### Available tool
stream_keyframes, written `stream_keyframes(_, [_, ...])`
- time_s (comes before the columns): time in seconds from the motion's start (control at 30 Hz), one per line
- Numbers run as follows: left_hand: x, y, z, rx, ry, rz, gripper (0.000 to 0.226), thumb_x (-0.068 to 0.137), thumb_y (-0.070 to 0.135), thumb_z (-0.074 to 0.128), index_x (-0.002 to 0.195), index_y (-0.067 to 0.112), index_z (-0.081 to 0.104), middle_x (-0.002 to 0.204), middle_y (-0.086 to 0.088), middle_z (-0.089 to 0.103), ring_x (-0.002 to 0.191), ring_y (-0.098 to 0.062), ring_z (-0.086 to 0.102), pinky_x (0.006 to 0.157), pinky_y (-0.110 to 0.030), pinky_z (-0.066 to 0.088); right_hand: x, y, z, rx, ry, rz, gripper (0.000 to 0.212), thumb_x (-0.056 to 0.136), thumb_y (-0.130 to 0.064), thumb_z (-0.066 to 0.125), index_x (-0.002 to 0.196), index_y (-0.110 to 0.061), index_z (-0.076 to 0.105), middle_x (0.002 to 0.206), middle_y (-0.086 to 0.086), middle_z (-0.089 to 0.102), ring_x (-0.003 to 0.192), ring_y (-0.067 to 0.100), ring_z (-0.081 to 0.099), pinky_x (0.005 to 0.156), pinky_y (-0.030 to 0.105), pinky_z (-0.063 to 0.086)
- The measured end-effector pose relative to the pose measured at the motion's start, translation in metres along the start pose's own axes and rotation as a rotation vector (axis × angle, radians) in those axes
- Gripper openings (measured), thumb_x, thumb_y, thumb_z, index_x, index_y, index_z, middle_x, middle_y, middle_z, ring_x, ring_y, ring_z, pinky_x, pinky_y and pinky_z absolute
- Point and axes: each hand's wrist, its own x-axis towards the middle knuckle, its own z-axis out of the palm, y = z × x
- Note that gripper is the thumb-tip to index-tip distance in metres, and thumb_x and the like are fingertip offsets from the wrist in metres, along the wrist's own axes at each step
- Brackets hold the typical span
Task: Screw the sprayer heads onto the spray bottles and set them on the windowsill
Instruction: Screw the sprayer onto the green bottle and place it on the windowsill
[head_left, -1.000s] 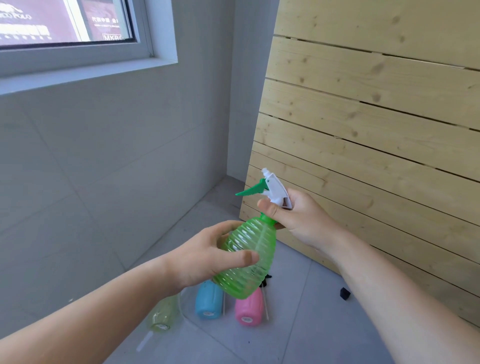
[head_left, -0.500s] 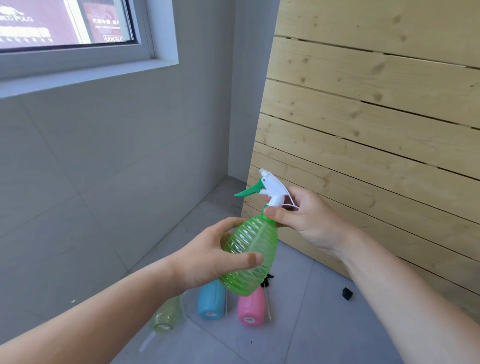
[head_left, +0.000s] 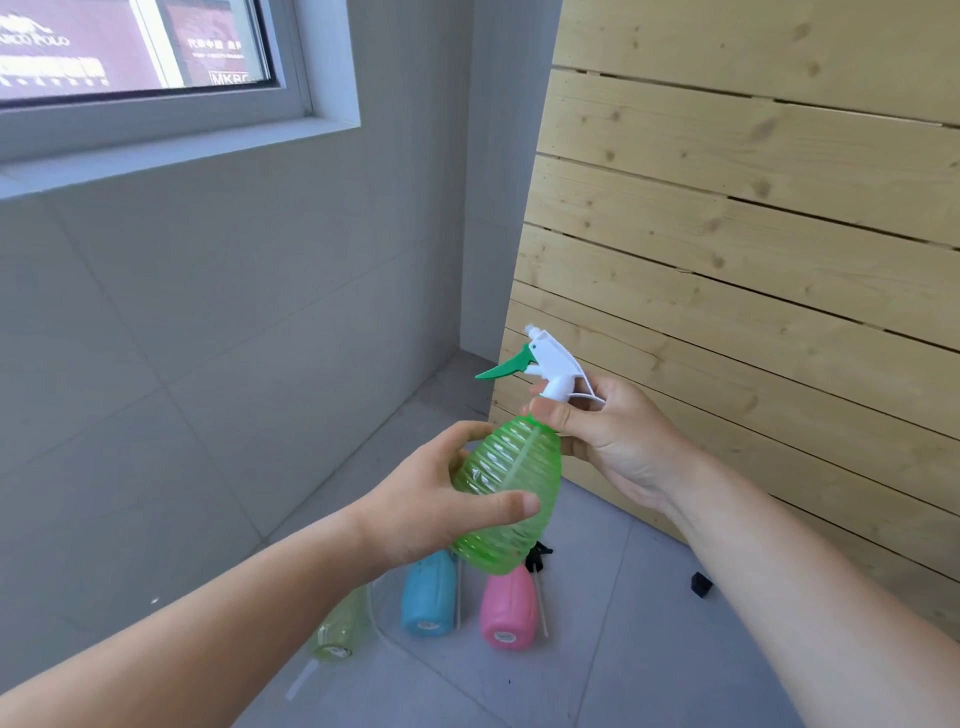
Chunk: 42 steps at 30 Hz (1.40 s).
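Observation:
My left hand (head_left: 431, 509) wraps the ribbed body of a clear green spray bottle (head_left: 511, 488), held tilted in mid-air. A white sprayer head (head_left: 553, 364) with a green trigger sits on its neck. My right hand (head_left: 608, 431) pinches the collar at the base of that head. On the floor below lie a blue bottle (head_left: 428, 603), a pink bottle (head_left: 509, 608) and a pale yellow-green bottle (head_left: 340, 629). The grey windowsill (head_left: 171, 156) runs along the upper left, with nothing on the part I see.
A slatted wooden panel (head_left: 727, 260) leans against the wall on the right. Small black parts lie on the grey tiled floor, one (head_left: 701, 583) by the panel and another (head_left: 537, 555) behind the pink bottle. A white tube (head_left: 306, 680) lies by the yellow-green bottle.
My right hand has shifted its grip lower on the collar, and the sprayer head has turned. The bottle has risen slightly.

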Motion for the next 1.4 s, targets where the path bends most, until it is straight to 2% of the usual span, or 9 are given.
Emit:
stream_keyframes(0.2, [-0.004, 0.001, -0.003, -0.129, -0.125, -0.059, 0.066, 0.076, 0.048, 0.078, 0.135, 0.027, 0.059, 0.130, -0.010, 0.072, 0.119, -0.031, 0.071, 0.104, -0.055, 0.055, -0.006, -0.005, 0.001, 0.260, -0.166, 0.026, 0.045, 0.078, -0.017, 0.074, 0.118, 0.001, 0.064, 0.105, 0.015, 0.075, 0.102, 0.028, 0.068, 0.086, 0.037, 0.057])
stream_keyframes(0.37, [-0.004, -0.004, 0.005, -0.246, -0.206, -0.008, 0.062, 0.079, 0.044, 0.074, 0.132, 0.013, 0.062, 0.115, -0.009, 0.074, 0.106, -0.025, 0.072, 0.092, -0.039, 0.059, -0.008, -0.010, 0.006, 0.357, -0.291, 0.006, 0.037, 0.081, -0.020, 0.070, 0.114, -0.004, 0.068, 0.109, 0.016, 0.072, 0.111, 0.032, 0.066, 0.094, 0.043, 0.053])
stream_keyframes(0.67, [0.001, 0.002, 0.009, -0.143, 0.063, 0.087, 0.062, 0.061, 0.047, 0.084, 0.112, 0.016, 0.068, 0.088, 0.008, 0.076, 0.080, -0.010, 0.073, 0.069, -0.023, 0.059, -0.003, -0.010, 0.014, 0.281, -0.155, -0.072, 0.045, 0.084, -0.017, 0.068, 0.122, 0.004, 0.061, 0.101, 0.016, 0.071, 0.106, 0.032, 0.066, 0.096, 0.045, 0.052])
stream_keyframes(0.83, [0.006, -0.006, 0.005, -0.081, 0.139, 0.094, 0.058, 0.059, 0.048, 0.087, 0.104, 0.018, 0.066, 0.080, 0.012, 0.073, 0.074, -0.006, 0.069, 0.066, -0.024, 0.055, 0.003, 0.001, 0.016, 0.262, -0.105, -0.069, 0.022, 0.085, -0.014, 0.065, 0.105, -0.005, 0.069, 0.100, 0.018, 0.071, 0.106, 0.034, 0.064, 0.104, 0.052, 0.046])
stream_keyframes(0.93, [0.007, -0.005, -0.006, -0.099, 0.102, 0.083, 0.064, 0.062, 0.045, 0.088, 0.116, 0.019, 0.064, 0.092, 0.008, 0.078, 0.085, -0.006, 0.073, 0.072, -0.023, 0.057, 0.009, 0.005, 0.019, 0.212, -0.086, -0.061, 0.032, 0.082, -0.021, 0.069, 0.110, -0.006, 0.071, 0.110, 0.020, 0.074, 0.111, 0.034, 0.067, 0.102, 0.048, 0.048])
stream_keyframes(1.07, [0.012, 0.011, -0.034, -0.164, 0.277, 0.110, 0.061, 0.076, 0.056, 0.084, 0.122, 0.025, 0.061, 0.104, 0.001, 0.080, 0.091, -0.007, 0.075, 0.073, -0.021, 0.059, 0.017, 0.008, 0.034, -0.041, -0.083, -0.096, 0.056, 0.080, -0.039, 0.070, 0.129, -0.016, 0.062, 0.121, 0.008, 0.074, 0.116, 0.024, 0.068, 0.096, 0.035, 0.053])
stream_keyframes(1.2, [0.013, 0.032, -0.068, -0.213, 0.317, 0.155, 0.052, 0.082, 0.057, 0.060, 0.129, 0.034, 0.058, 0.116, 0.006, 0.077, 0.103, -0.002, 0.073, 0.075, -0.015, 0.057, 0.036, 0.001, 0.063, -0.253, -0.140, -0.230, 0.039, 0.084, -0.035, 0.072, 0.121, -0.045, 0.064, 0.118, -0.008, 0.075, 0.111, 0.010, 0.069, 0.092, 0.027, 0.055])
stream_keyframes(1.3, [0.019, 0.058, -0.104, -0.161, 0.308, 0.229, 0.039, 0.096, 0.046, 0.052, 0.135, 0.040, 0.054, 0.127, 0.011, 0.074, 0.120, -0.004, 0.067, 0.100, -0.027, 0.055, 0.071, -0.025, 0.086, -0.353, -0.116, -0.374, 0.041, 0.085, -0.032, 0.070, 0.123, -0.046, 0.062, 0.115, -0.011, 0.075, 0.104, 0.011, 0.070, 0.092, 0.032, 0.055])
stream_keyframes(1.4, [0.030, 0.094, -0.150, -0.062, 0.358, 0.335, 0.037, 0.106, 0.019, 0.049, 0.139, 0.034, 0.053, 0.128, 0.010, 0.074, 0.123, -0.008, 0.066, 0.102, -0.024, 0.055, 0.119, -0.059, 0.111, -0.397, -0.085, -0.498, 0.038, 0.088, -0.030, 0.070, 0.123, -0.044, 0.062, 0.111, -0.016, 0.075, 0.101, 0.004, 0.070, 0.086, 0.024, 0.055])
